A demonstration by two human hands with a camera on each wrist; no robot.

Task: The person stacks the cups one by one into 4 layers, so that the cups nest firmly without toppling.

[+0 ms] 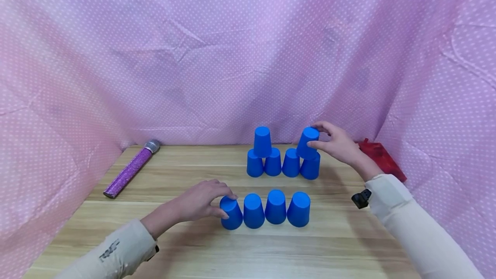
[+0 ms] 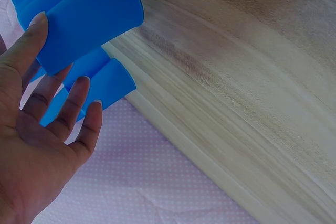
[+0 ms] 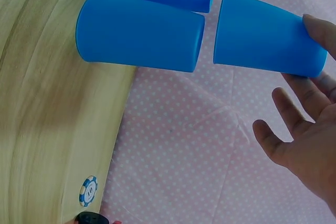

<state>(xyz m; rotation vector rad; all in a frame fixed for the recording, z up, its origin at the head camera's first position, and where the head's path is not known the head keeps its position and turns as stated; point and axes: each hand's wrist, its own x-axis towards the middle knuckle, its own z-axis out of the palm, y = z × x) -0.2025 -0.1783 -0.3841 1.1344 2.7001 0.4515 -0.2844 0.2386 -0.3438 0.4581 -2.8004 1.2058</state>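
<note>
Blue cups stand upside down in two groups on the wooden table. My right hand (image 1: 338, 143) pinches the upper right cup (image 1: 308, 141) between thumb and fingers, over two back cups. In the right wrist view, a gap shows between this held cup (image 3: 268, 35) and the cup below (image 3: 139, 32). Another cup (image 1: 262, 142) sits atop the back left pair. In front, a row of cups runs left to right, and my left hand (image 1: 197, 201) has thumb and fingers about its leftmost cup (image 1: 231, 214). The left wrist view shows the thumb and fingertips against that cup (image 2: 94, 17).
A purple glittery microphone (image 1: 133, 169) lies at the table's left. A red object (image 1: 381, 158) is at the right edge, partly behind my right arm. A round chip-like disc (image 3: 88, 191) lies near the table edge. Pink dotted cloth (image 1: 232, 55) hangs around the table.
</note>
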